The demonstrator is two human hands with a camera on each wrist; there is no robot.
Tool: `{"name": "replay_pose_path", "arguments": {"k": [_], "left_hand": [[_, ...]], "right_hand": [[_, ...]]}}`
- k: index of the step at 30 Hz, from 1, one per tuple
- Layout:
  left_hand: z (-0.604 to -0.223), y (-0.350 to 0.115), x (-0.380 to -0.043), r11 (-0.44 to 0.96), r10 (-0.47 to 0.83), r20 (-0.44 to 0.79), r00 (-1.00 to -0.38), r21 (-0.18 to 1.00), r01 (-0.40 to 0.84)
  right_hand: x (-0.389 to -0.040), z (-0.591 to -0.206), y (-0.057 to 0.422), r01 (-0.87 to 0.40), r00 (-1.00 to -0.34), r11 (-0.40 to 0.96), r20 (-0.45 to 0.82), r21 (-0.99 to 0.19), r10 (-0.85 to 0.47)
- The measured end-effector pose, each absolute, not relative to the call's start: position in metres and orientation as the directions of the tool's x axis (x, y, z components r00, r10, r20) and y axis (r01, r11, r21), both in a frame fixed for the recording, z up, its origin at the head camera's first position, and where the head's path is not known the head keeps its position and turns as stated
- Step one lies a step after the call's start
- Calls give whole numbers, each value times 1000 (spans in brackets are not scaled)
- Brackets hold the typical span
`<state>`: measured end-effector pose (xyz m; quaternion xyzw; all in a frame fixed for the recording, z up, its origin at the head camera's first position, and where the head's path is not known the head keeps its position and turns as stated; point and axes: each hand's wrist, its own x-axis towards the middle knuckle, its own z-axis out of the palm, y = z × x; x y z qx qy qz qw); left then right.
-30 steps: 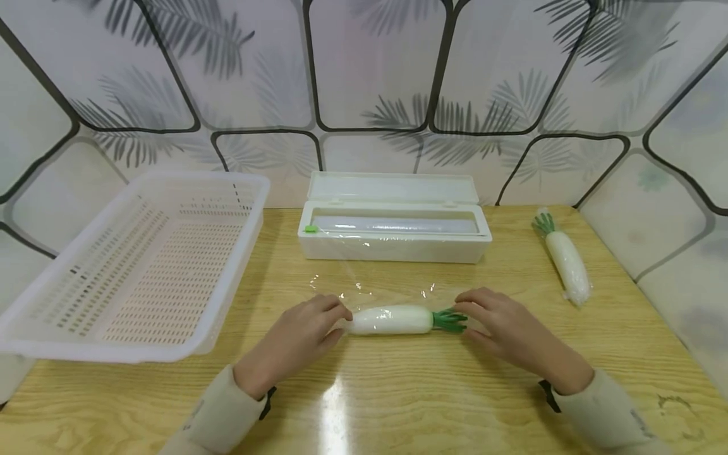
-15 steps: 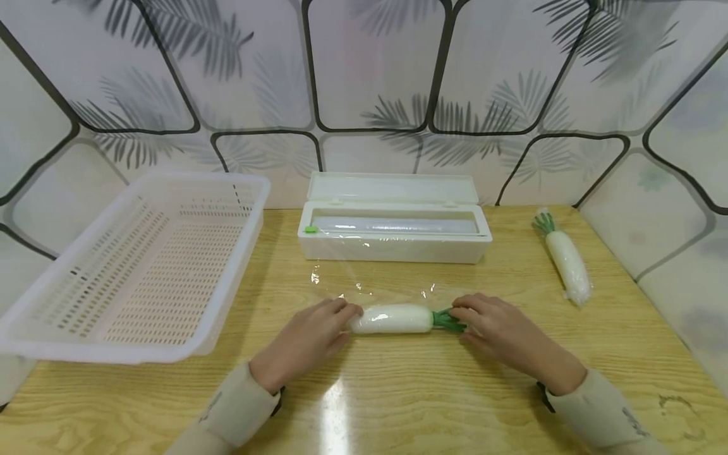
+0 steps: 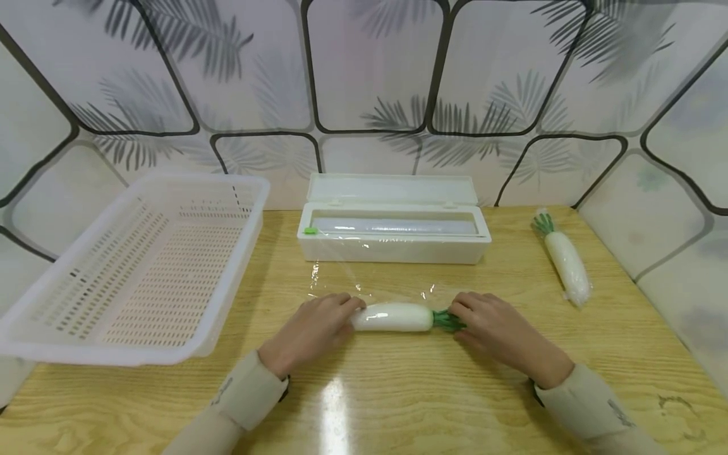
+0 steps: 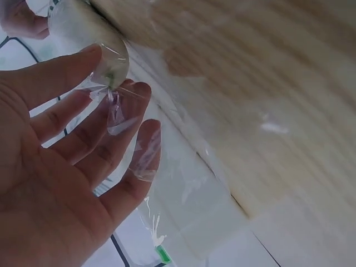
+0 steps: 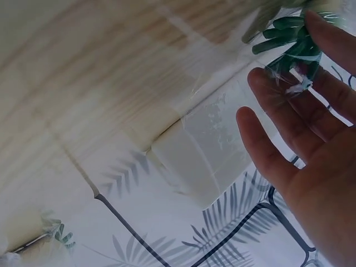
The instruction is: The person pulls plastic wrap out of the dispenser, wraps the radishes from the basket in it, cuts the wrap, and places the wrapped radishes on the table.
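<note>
A white radish (image 3: 392, 318) with green leaves lies crosswise on the table under clear cling film (image 3: 341, 278). My left hand (image 3: 313, 328) holds its left tip between thumb and fingers. In the left wrist view, wrinkled film (image 4: 114, 111) hangs from the tip and clings to the fingers. At the other end, my right hand (image 3: 500, 332) grips the green leaves (image 5: 295, 44) through the film, thumb on one side and fingers on the other. The film runs back to an open white cling film box (image 3: 395, 248) with a green slider (image 3: 310, 230).
A white perforated basket (image 3: 227, 297) stands on the left of the wooden table (image 3: 409, 404). Toward the back right lies another radish (image 3: 569, 268), wrapped in film. A patterned wall (image 3: 375, 69) rises behind the box.
My left hand has moved right onto the radish's tip. The right hand has moved slightly left and closed around the leaves. The radish has shifted very slightly toward the box.
</note>
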<state>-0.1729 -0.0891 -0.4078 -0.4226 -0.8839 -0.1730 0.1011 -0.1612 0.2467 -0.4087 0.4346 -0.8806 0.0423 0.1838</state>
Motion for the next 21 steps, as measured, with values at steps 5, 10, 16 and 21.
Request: {"name": "replay_pose_path", "arguments": {"k": [5,10,16,21], "left_hand": [[-406,-92,-178,590,711,238,-661,309,746],[-404,-94,-181,594,702,186,-687,379,710],[-401,-93,-186,608,696,120,-708,426,670],[-400,-92,-190,608,694,81,-715,465,643]], "right_hand": [[-163,-405,246,-757,-624,654,298,1,-723],[-166,-404,247,-756,-637,653,278,-42,-719],[-169,-401,249,-741,-665,666,227,-85,-711],[-171,-400,248,-726,-686,679,187,-110,-703]]}}
